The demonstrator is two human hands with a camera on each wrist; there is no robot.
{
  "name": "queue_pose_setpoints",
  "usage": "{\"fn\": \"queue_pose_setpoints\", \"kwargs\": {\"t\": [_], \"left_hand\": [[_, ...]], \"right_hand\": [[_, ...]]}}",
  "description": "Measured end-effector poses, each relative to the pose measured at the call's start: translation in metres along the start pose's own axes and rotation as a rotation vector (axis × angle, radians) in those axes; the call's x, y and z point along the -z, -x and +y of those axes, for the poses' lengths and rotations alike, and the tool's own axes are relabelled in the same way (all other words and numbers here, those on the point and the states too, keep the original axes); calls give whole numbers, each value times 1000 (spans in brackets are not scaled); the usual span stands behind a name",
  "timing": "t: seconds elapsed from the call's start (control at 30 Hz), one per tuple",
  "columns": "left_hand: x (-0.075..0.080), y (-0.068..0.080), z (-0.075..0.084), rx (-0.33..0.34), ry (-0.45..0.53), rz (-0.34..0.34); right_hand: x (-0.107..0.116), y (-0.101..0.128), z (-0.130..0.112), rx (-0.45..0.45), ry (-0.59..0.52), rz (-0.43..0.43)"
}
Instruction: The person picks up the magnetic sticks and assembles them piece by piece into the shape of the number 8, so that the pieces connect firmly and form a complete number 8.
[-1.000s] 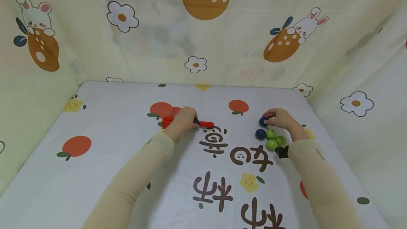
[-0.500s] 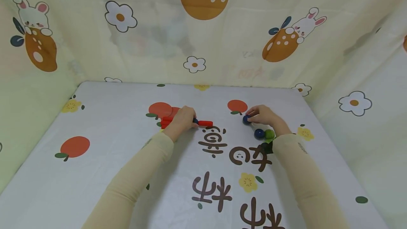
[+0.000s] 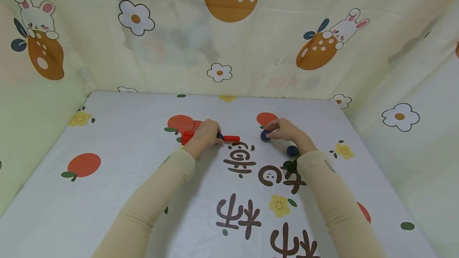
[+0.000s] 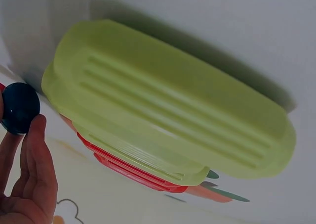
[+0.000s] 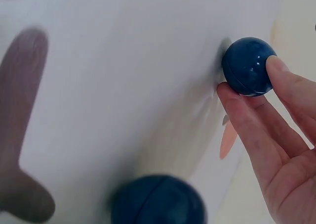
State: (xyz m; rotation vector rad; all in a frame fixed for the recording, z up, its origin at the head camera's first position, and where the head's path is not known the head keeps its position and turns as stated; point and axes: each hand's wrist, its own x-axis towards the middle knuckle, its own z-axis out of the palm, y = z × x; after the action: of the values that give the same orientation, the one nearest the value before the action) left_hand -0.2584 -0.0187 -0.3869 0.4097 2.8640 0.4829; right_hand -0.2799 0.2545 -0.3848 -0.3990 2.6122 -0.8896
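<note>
A blue ball (image 4: 20,108) is pinched by the left hand (image 4: 30,172), with a red rod (image 3: 232,139) set against or just beside it (whether they are joined cannot be told). A second blue ball (image 5: 247,66) is gripped between thumb and fingers of the right hand (image 5: 289,150), apart from the rod's free end; a third blue ball (image 5: 158,201) lies unheld on the table (image 3: 118,178). Ball-to-rod joining seems to be in hand; a steady left grip and careful alignment appear to be called for next.
</note>
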Motion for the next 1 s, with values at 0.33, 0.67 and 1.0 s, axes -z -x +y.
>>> {"fn": "queue_pose_setpoints", "kwargs": {"t": [0.33, 0.67, 1.0], "left_hand": [[1, -1, 1, 13, 13, -23], [1, -3, 2, 13, -10, -35], [1, -3, 1, 6, -20, -27]], "right_hand": [[-9, -4, -14, 42, 1, -24], [-18, -8, -26, 110, -32, -64], [-27, -13, -34, 89, -12, -69]]}}
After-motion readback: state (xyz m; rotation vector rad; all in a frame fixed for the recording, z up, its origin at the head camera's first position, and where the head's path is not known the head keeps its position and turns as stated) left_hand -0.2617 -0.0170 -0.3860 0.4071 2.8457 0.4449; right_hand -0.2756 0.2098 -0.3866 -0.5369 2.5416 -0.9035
